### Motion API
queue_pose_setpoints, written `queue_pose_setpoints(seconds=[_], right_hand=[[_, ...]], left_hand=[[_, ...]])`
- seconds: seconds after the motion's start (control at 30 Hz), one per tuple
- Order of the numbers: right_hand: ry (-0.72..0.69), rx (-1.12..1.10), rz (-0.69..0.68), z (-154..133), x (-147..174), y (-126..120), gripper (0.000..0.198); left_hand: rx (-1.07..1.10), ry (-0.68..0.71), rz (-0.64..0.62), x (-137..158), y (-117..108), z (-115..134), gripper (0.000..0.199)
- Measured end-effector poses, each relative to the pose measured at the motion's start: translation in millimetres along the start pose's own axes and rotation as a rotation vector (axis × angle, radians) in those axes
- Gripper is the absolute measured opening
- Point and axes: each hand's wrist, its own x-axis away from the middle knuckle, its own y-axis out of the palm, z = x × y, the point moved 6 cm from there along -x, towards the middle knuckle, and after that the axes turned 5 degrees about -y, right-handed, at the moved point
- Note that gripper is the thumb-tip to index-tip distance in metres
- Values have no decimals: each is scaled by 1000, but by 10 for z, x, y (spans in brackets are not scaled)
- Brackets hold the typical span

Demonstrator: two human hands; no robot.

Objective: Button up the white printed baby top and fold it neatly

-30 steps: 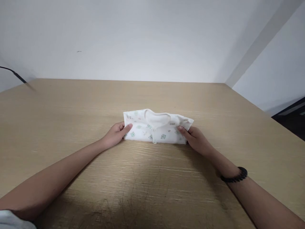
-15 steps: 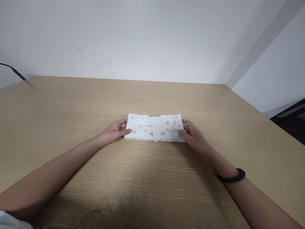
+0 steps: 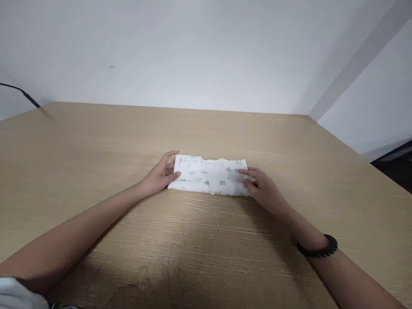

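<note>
A white folded baby shirt [image 3: 215,177] lies as a flat strip on the table, printed with small animal figures, its neckline at the far edge. My left hand [image 3: 160,175] is at its left end. The left thumb presses on top, the index finger reaches to the far corner, and the other fingers sit at the side edge, partly hidden. At the right end, my right hand [image 3: 265,189] rests with index finger and thumb apart on the top of the cloth. The remaining right fingers lie along the edge.
The wood-grain table [image 3: 206,240] runs back to a pale wall [image 3: 206,56]. A black cable [image 3: 30,99] shows at the far left. At the right, beyond the table edge, stands a dark object [image 3: 397,165]. A black coiled band [image 3: 318,247] circles my right wrist.
My left index finger has stretched out to the shirt's far corner. My right index finger has moved from the side edge onto the top of the cloth. The view has shifted slightly.
</note>
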Motion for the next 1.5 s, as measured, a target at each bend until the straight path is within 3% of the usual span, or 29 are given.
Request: queue_pose_setpoints(seconds=[0.23,0.4,0.5,0.6,0.73,1.0,1.1,1.17,1.3,1.4,1.5], right_hand=[[-7,272,-26,-158,166,43,46],[-48,523,-23,-242,211,51,58],[-119,618,-43,-328,222,112,67],[-97,612,-177,-326,238,221,73],[-50,554,-280,-281,244,264,78],[-84,551,-283,-351,292,215,79],[-127,539,-243,-425,323,184,74],[-116,524,-142,-442,308,105,66],[-36,492,33,-368,241,-63,47],[-34,407,2,-293,198,-63,36],[-64,337,37,-273,189,-61,31]], left_hand=[[-393,52,143,57,-69,30,71],[-695,226,265,177,57,173,60],[-929,333,148,256,258,224,63],[-1071,304,-11,256,355,138,72],[-1121,251,-110,193,341,52,77],[-1124,249,-124,267,333,109,77],[-1135,236,-119,359,360,160,74],[-1129,247,-85,415,396,211,69],[-1065,415,-40,528,557,348,65],[-1043,599,-155,626,735,400,65],[-1039,692,-266,685,829,397,63]])
